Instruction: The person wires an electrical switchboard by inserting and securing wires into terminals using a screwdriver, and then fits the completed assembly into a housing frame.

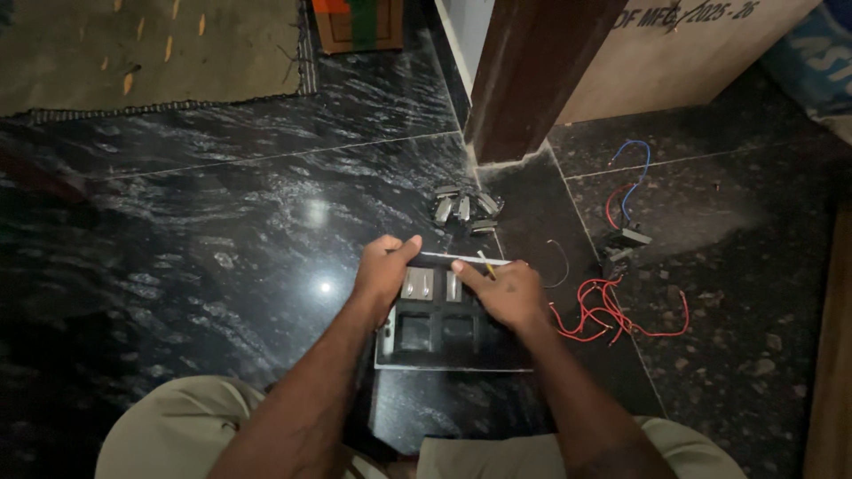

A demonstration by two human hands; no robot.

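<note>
Hands (383, 270) (506, 293) gripping switch plate (444, 333), red wires (612, 315) beside

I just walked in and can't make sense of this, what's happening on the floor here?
A person sits on a dark polished floor, both hands on a switch plate lying flat before them. The left hand grips its far left edge; the right hand presses on its right part. A few grey switch modules sit in the plate's top row, and other slots are open. More loose switch modules lie just beyond it, with red wires and a blue wire to the right.
</note>
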